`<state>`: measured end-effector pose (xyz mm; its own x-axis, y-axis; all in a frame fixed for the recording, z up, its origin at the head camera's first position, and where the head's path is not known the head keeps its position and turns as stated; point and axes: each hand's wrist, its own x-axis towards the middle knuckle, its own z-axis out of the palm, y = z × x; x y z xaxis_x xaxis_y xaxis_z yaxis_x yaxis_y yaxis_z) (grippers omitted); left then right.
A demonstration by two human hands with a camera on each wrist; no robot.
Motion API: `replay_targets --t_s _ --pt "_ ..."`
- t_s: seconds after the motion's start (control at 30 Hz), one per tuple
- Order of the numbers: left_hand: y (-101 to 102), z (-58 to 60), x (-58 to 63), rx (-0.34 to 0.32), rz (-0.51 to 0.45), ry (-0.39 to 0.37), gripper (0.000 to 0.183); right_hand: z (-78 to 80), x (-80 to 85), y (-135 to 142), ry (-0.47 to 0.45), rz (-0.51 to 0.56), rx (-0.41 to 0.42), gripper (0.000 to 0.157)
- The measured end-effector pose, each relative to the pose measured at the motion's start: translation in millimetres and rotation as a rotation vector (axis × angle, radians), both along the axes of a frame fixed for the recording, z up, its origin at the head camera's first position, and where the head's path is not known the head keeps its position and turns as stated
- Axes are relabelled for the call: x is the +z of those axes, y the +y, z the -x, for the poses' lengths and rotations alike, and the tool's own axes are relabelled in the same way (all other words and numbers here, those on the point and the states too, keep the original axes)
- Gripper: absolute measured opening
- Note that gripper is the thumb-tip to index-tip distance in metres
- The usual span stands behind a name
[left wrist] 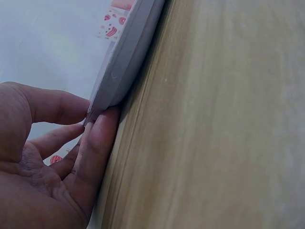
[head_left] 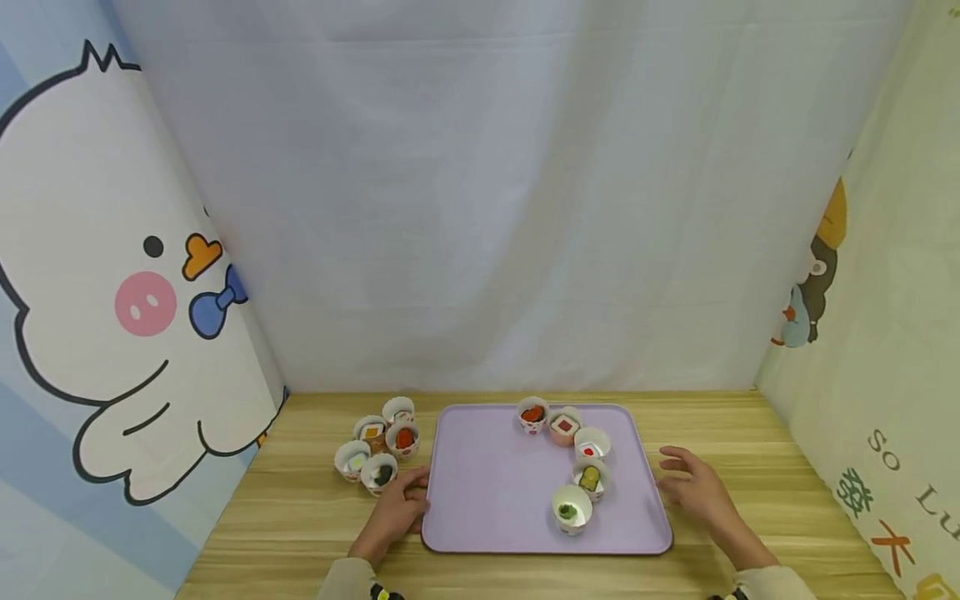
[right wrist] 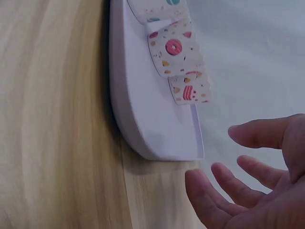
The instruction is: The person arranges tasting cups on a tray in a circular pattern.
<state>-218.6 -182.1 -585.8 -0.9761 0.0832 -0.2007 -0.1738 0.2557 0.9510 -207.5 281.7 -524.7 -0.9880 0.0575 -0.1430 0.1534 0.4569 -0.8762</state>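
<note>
At the tray's (head_left: 491,492) near left corner, the left hand (head_left: 396,504) pinches the rim, thumb above and a fingertip beneath. The right hand (head_left: 696,492) holds nothing; its fingers are spread beside the tray's right side, apart from it. The tray lies flat on the bench (head_left: 300,558), between the hands. Gripping both sides at matching spots seems steadiest; lifting with the left alone would likely tip it. Five cups stand on the tray in a bent line, from the nearest cup (head_left: 582,503), with green bits (head_left: 567,512), back to a red-filled cup (head_left: 521,418) by the far rim. Their weight probably sits right of centre, so slow, level handling looks wise. On the bench left of the tray, five more cups (head_left: 370,483) cluster near the left hand; keep knuckles clear of them. Farthest back hangs a pale sheet (head_left: 450,208)
</note>
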Motion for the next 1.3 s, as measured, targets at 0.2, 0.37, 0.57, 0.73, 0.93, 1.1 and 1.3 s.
replay_targets --t_s 0.2,0.37,0.57,0.73,0.93,1.1,1.3 --pt "-0.7 0.6 -1.8 0.004 0.003 -0.001 0.061 5.4 -8.6 5.8 -0.075 0.08 0.005 0.058" --pt "-0.5 1.0 -1.7 0.014 -0.003 0.016 0.061 9.5 -13.4 7.1 -0.132 0.124 0.01 0.061" --pt "-1.3 2.5 -1.3 0.001 -0.001 0.016 0.062 14.1 -18.7 7.3 -0.154 0.105 0.013 0.061" --pt "-1.3 1.9 -1.5 -0.006 -0.008 0.007 0.062 18.5 -23.2 7.2 -0.172 0.097 0.005 0.06" --pt "-0.5 0.2 -0.6 0.007 0.001 0.002 0.061 21.9 -27.5 8.8 -0.206 0.12 -0.004 0.058" --pt "-0.1 -0.4 -0.7 0.018 0.004 0.01 0.061 23.8 -30.6 11.6 -0.21 0.15 0.008 0.061" --pt "0.1 -0.2 -1.6 0.012 0.027 0.03 0.062 23.1 -31.2 11.8 -0.208 0.148 0.002 0.063"
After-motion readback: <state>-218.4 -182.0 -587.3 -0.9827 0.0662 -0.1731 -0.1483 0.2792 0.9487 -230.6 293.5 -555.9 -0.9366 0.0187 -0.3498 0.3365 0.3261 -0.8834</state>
